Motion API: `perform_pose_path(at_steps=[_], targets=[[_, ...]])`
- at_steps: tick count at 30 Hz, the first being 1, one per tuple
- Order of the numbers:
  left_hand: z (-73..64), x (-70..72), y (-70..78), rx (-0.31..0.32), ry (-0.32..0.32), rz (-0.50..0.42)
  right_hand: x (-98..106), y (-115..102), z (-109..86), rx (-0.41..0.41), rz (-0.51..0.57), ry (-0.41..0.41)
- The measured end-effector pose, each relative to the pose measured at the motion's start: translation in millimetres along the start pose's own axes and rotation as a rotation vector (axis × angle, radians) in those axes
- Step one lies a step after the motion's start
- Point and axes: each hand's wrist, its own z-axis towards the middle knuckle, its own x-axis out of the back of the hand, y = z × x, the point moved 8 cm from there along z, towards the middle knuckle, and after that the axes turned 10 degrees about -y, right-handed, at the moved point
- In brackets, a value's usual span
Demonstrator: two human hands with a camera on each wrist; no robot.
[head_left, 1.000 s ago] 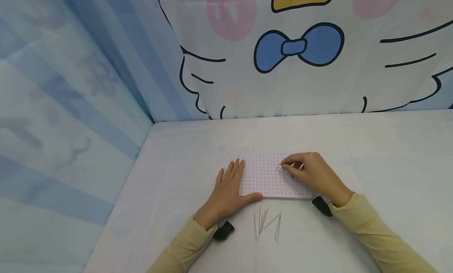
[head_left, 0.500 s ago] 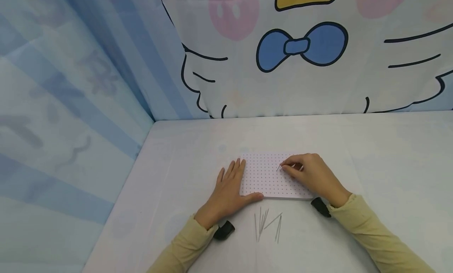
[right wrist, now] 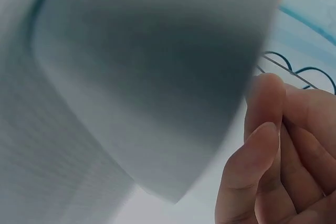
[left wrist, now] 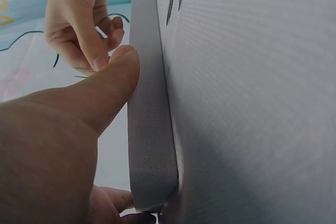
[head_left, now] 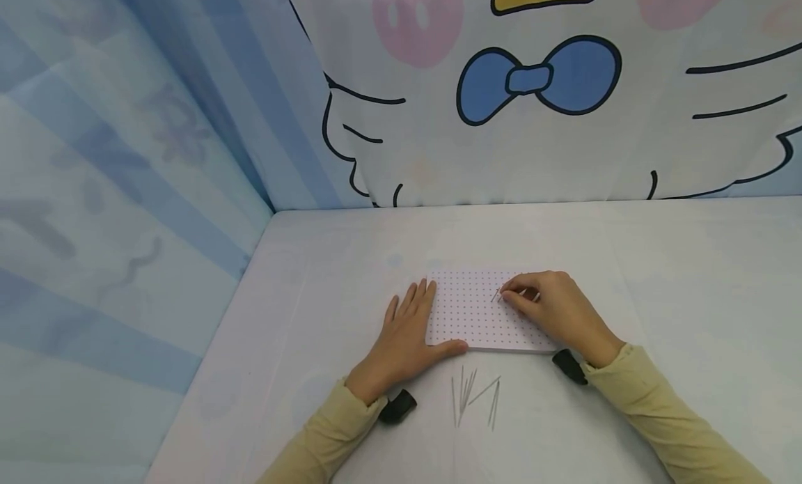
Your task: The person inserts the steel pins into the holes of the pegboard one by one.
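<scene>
Because so much hangs on one slim line, I look first at the pinched rod point(head_left: 500, 298), which runs down and leftward from the fingertips toward the dotted board point(head_left: 464, 313). Thumb and forefinger of the right hand point(head_left: 554, 306) seem to nip its upper end, the other fingers curling in behind. Just beside it, to the left, slants a second rod point(head_left: 495, 296), its long axis nearly parallel. Both are over the far half of the board, right of its middle (from where I sit, I cannot tell whether either lower end is seated in a hole or only touches the surface).

The right hand is plainly the nearer to both. The left hand point(head_left: 401, 341) lies well apart from them with its fingers stretched along the board's left edge, its thumb extended against the near edge, gripping nothing. More rods point(head_left: 463, 400) are strewn on the white table point(head_left: 326, 275), on the person's side of the board, most pointing roughly toward it.

For the coming move I judge the lean matters most: with the tip left of the fingers, a small tilt could shift it to a neighbouring dot.
</scene>
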Motion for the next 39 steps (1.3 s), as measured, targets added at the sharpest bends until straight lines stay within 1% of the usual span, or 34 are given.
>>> perform_pose_path(at_steps=[11, 20, 24, 31, 34, 39], targets=[[-1.1, 1.7, 1.7, -0.007, 0.009, 0.006, -2, 1, -0.1, -0.004, -0.003, -0.013], [-1.5, 2.3, 2.3, -0.005, -0.001, 0.006, -2, -5, -0.2, 0.034, -0.039, 0.011], [-2.2, 2.4, 2.4, -0.005, 0.004, 0.003, -2, -6, -0.6, 0.034, -0.046, 0.0], [-3.2, 0.6, 1.5, 0.003, 0.001, -0.004, 8, -8, -8.0, 0.0, -0.075, 0.005], [-3.8, 1.3, 2.2, 0.006, 0.001, -0.005, 13, -13, -11.6, 0.004, -0.079, 0.005], [-4.2, 2.7, 3.9, 0.011, 0.002, 0.002, 18, -27, -16.9, 0.035, -0.101, 0.009]])
